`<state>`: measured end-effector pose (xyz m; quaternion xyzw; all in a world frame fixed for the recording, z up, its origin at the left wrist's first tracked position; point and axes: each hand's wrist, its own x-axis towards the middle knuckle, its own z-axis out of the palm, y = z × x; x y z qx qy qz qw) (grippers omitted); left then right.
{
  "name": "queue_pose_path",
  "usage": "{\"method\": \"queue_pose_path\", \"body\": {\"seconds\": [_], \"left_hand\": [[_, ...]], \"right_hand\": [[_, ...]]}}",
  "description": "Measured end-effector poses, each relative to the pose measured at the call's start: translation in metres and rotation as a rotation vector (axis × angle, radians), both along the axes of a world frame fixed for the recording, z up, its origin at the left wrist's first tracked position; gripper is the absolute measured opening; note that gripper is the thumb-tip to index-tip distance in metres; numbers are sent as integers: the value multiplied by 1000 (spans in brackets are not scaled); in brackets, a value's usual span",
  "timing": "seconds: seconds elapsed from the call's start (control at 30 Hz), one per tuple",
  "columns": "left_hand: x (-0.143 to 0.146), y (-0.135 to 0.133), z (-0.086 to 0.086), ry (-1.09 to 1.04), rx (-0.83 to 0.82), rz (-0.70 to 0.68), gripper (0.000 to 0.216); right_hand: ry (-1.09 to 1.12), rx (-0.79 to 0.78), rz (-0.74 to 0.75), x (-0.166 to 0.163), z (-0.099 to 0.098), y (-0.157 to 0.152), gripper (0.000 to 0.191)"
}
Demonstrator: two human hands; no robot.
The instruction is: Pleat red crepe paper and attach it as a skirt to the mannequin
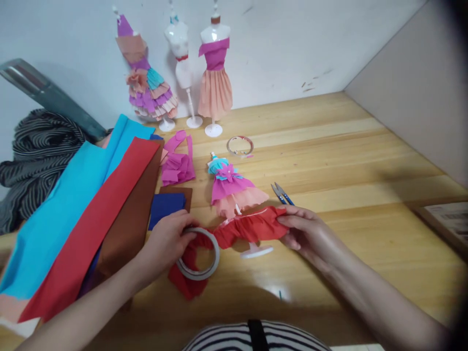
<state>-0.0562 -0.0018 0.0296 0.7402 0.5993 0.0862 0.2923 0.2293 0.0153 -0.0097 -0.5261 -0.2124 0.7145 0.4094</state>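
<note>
My left hand (166,241) is closed on a roll of white tape (216,253), its ring tilted toward me. A gathered strip of red crepe paper (252,228) stretches from beside the tape to my right hand (305,226), which pinches its far right end. Along the strip's upper edge runs a whitish line. More red paper hangs behind and below the roll. Just beyond the strip, a small dress form (228,187) in a turquoise, magenta and peach dress leans or lies on the table; the strip covers part of its stand.
Blue-handled thread snips (282,194) lie beyond my right hand. A ring-shaped tape roll (240,145) is farther back. Three dress forms (215,73) stand by the wall. Turquoise paper (62,195), red and brown sheets fill the left, with magenta pieces (178,163) and folded blue paper (166,208) nearby.
</note>
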Motion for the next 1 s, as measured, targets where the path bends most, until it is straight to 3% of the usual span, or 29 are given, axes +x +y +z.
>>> {"method": "queue_pose_path", "body": {"seconds": [0.1, 0.27, 0.4, 0.77, 0.87, 0.93, 1.0], "left_hand": [[-3, 1, 6, -242, -120, 70, 11], [-1, 1, 13, -666, -455, 217, 10], [3, -3, 14, -862, -654, 333, 19], [6, -14, -14, -1035, -720, 347, 44], [6, -16, -9, -1023, -591, 269, 42], [5, -19, -1, -928, -330, 125, 30], [1, -22, 10, -735, 43, -68, 19]], "right_hand": [[36, 33, -9, 1, 2, -1, 17], [119, 129, 59, 0, 5, -4, 16], [130, 169, 80, 0, 6, -2, 18], [123, 216, 76, 4, 10, 0, 17], [126, 267, 95, 5, 8, -1, 22], [131, 308, 100, 7, 8, -2, 24], [118, 365, 89, 12, 8, -3, 24]]}}
